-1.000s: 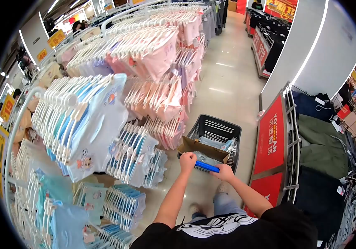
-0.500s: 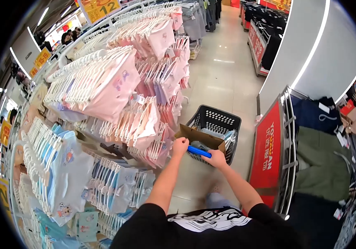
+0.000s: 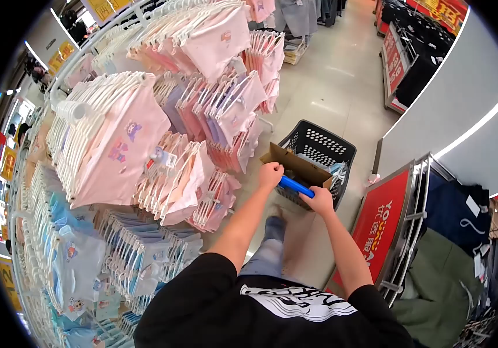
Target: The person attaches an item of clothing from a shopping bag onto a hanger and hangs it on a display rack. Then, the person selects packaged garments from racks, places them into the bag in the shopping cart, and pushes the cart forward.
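Observation:
Both hands are on a blue handle (image 3: 296, 187) in front of a dark plastic basket (image 3: 322, 142). My left hand (image 3: 271, 174) is closed around the handle's left end, and my right hand (image 3: 320, 200) is wrapped round its right end. Inside the basket, a brown cardboard box (image 3: 299, 164) leans at the near side, with its lower part hidden. Behind it lie light blue and white items (image 3: 337, 170) that I cannot make out clearly. The basket stands low over the tiled floor, just beyond my hands.
Racks of pink garments (image 3: 124, 136) and light blue garments (image 3: 75, 261) on white hangers line the left. At the right stands a metal-framed bin with a red sign (image 3: 376, 226), holding dark and green clothes (image 3: 443, 278). A grey pillar (image 3: 463, 116) rises behind it.
The racks and bin have shifted in view as I move along the aisle. More pink garments show beside me at the left. Both hands remain on the blue handle.

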Demonstrator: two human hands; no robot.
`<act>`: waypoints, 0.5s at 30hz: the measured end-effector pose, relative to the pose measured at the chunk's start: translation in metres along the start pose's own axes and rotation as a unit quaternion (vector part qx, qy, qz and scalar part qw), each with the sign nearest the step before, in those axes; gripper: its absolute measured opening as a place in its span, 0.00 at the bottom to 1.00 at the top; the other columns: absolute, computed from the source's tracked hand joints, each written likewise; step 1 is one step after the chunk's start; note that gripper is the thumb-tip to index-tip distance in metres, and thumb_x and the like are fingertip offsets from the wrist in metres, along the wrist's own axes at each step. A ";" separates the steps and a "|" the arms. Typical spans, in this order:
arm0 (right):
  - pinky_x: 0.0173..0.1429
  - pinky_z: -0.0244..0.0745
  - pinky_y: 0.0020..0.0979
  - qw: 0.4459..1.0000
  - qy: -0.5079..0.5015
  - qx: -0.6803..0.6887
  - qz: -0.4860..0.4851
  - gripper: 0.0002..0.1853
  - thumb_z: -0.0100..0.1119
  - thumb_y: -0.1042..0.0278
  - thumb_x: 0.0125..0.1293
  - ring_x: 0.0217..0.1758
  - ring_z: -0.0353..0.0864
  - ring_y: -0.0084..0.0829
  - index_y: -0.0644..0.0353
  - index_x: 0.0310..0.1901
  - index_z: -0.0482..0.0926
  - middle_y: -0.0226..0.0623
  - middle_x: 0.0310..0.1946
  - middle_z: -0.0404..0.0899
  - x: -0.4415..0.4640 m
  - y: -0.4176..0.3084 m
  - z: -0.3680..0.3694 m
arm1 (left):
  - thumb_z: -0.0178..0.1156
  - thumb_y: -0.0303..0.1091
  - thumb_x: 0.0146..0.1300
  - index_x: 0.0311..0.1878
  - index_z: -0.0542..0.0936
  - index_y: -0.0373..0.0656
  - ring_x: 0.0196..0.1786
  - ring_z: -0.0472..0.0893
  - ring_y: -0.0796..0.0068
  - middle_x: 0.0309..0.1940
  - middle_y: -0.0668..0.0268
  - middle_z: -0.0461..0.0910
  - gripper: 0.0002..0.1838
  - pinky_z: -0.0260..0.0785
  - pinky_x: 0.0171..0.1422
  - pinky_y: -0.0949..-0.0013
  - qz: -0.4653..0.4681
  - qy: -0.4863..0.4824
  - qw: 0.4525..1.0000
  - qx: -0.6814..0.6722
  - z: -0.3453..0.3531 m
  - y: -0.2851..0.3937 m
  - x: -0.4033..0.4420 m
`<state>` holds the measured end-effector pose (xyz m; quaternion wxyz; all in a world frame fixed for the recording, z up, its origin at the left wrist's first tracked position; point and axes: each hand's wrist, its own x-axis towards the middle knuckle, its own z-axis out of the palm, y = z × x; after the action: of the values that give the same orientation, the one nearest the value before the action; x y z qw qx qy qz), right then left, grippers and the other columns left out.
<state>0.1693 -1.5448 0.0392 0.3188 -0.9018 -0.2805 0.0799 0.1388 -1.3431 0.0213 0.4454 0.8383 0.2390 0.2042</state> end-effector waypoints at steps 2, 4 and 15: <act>0.32 0.72 0.38 1.000 -0.011 -0.007 0.013 0.20 0.62 0.46 0.47 0.24 0.77 0.43 0.59 0.23 0.79 0.43 0.18 0.76 0.021 0.009 -0.010 | 0.57 0.36 0.52 0.17 0.72 0.36 0.20 0.73 0.53 0.15 0.53 0.71 0.14 0.63 0.25 0.58 0.014 0.009 1.000 -0.008 0.016 0.004 0.020; 0.31 0.72 0.38 1.000 0.003 -0.003 0.010 0.20 0.62 0.47 0.47 0.24 0.77 0.44 0.59 0.23 0.79 0.43 0.18 0.76 0.042 0.023 -0.013 | 0.56 0.35 0.51 0.16 0.71 0.37 0.22 0.73 0.52 0.15 0.53 0.71 0.14 0.63 0.27 0.57 0.034 0.009 0.999 0.001 0.031 0.007 0.042; 0.28 0.70 0.39 0.997 -0.060 0.021 0.031 0.15 0.65 0.54 0.47 0.22 0.76 0.46 0.59 0.24 0.77 0.45 0.16 0.73 0.132 0.071 -0.051 | 0.57 0.26 0.49 0.33 0.74 0.41 0.41 0.72 0.57 0.34 0.59 0.74 0.06 0.64 0.44 0.60 0.178 0.015 0.983 -0.031 0.032 0.024 0.139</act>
<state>0.3275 -1.5433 0.0397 0.3174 -0.8967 -0.2697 0.1496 0.2733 -1.2951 0.0429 0.4242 0.8501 0.0862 0.3001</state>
